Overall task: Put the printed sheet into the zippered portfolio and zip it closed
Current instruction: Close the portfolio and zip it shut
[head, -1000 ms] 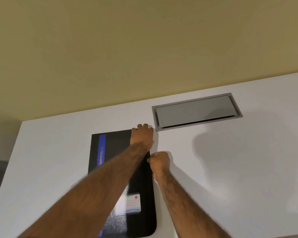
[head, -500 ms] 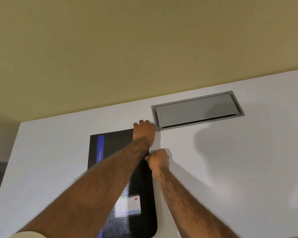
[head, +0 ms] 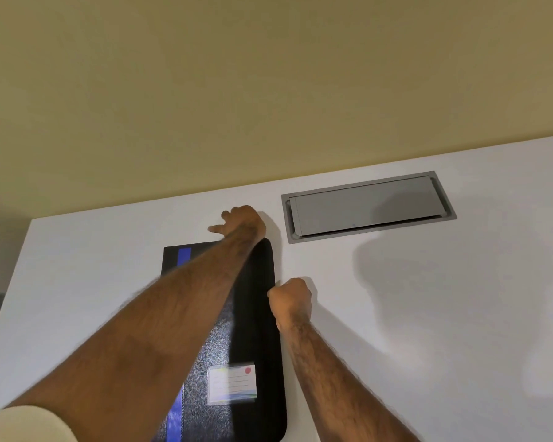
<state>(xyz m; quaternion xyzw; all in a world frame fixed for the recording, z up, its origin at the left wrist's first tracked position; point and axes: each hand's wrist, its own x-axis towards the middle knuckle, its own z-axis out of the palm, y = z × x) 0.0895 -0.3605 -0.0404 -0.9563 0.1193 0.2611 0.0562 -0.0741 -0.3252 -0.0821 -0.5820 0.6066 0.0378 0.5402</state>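
The black zippered portfolio point(head: 256, 314) lies shut on the white table, with a blue stripe on its left side and a white label card point(head: 232, 384) near its front. My left arm stretches across it. My left hand point(head: 241, 223) rests just past the far right corner, fingers spread, holding nothing. My right hand point(head: 289, 301) is closed in a fist against the portfolio's right edge, pinching at the zipper line; the pull itself is hidden in my fingers. The printed sheet is not in sight.
A grey metal cable hatch point(head: 367, 207) is set flush into the white table point(head: 428, 314), to the right of the portfolio's far end. The table's far edge meets a yellowish wall. Its left edge runs close beside the portfolio.
My left hand has slid off the portfolio's far right corner onto the table beyond it and opened its fingers. My right hand has stayed at the right edge.
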